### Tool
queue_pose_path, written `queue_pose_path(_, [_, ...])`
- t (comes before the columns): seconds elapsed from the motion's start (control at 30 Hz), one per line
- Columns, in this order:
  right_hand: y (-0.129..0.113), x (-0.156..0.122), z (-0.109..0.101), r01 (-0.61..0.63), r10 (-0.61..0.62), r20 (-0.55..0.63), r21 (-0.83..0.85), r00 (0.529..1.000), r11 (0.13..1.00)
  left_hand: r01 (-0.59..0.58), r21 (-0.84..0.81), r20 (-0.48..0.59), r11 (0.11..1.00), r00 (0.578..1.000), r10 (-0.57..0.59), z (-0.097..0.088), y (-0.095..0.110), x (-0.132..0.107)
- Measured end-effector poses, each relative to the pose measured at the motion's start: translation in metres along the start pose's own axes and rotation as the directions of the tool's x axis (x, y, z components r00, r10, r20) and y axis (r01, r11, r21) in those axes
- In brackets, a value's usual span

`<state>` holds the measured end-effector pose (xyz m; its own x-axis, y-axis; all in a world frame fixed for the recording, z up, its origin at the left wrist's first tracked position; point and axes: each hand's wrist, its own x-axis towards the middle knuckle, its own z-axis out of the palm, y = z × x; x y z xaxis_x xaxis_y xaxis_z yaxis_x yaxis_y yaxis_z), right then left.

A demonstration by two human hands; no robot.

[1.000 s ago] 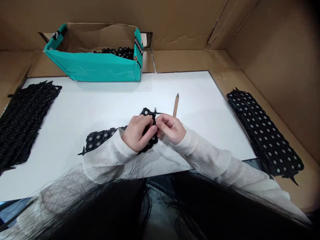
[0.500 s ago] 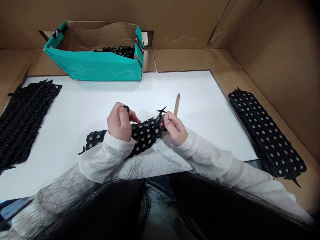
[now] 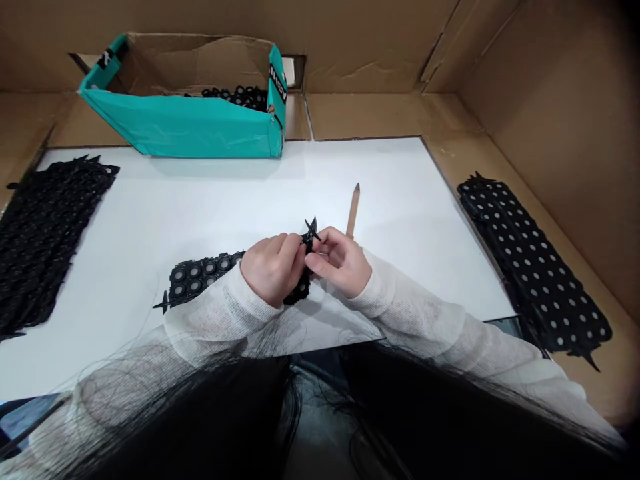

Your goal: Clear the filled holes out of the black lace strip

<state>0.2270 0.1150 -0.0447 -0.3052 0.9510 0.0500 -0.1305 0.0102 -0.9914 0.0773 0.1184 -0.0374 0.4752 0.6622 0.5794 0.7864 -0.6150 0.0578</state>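
Note:
A black moulded sheet (image 3: pixel 195 272) with rows of round grey-centred discs lies on the white board, its left end flat and its right end partly raised. My left hand (image 3: pixel 274 265) is closed over the sheet's right end, fingertips pinching near the edge. My right hand (image 3: pixel 341 261) meets it there, thumb and fingers closed on the same edge. Thin pointed black tabs (image 3: pixel 313 229) stick up between the two hands. Whatever small piece sits under my fingertips is hidden. Both wrists are in white sleeves.
A teal cardboard box (image 3: pixel 185 127) at the back holds black disc pieces (image 3: pixel 240 97). Stacked black sheets (image 3: pixel 45 240) lie at left, and more dotted black sheets (image 3: pixel 535 267) at right. A brown pointed stick (image 3: pixel 353 212) rests beyond my right hand on the white board (image 3: pixel 400 200).
My left hand, which held a small black ring above the sheet, has moved right and down to the sheet's right end beside my right hand. The ring is now out of sight.

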Motion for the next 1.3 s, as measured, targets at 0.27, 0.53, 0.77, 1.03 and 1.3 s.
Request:
queue_pose_path(0.27, [0.002,0.001,-0.005,-0.107,0.106,-0.033,-0.004,0.994,0.994,-0.005,-0.222,0.175,0.975,0.984,0.044,-0.005,-0.003,0.002])
queue_pose_path(0.53, [-0.005,-0.004,-0.004,-0.001,0.012,0.070,-0.146,0.998,0.989,0.165,-0.407,0.278,0.898,0.959,-0.050,-0.004,-0.013,0.005])
queue_pose_path(0.77, [-0.004,-0.002,-0.001,-0.030,0.033,0.011,-0.183,0.999,0.983,0.274,-0.303,0.190,0.913,0.956,-0.224,-0.004,-0.005,0.000])
queue_pose_path(1.03, [0.000,0.000,-0.005,-0.068,0.065,-0.022,-0.219,0.998,0.973,0.208,-0.397,0.251,0.894,0.962,-0.113,-0.005,-0.006,0.001])
queue_pose_path(1.3, [-0.004,-0.002,-0.003,0.012,-0.009,0.012,-0.285,1.000,0.959,0.314,-0.365,0.249,0.876,0.940,-0.233,-0.005,-0.004,0.003])
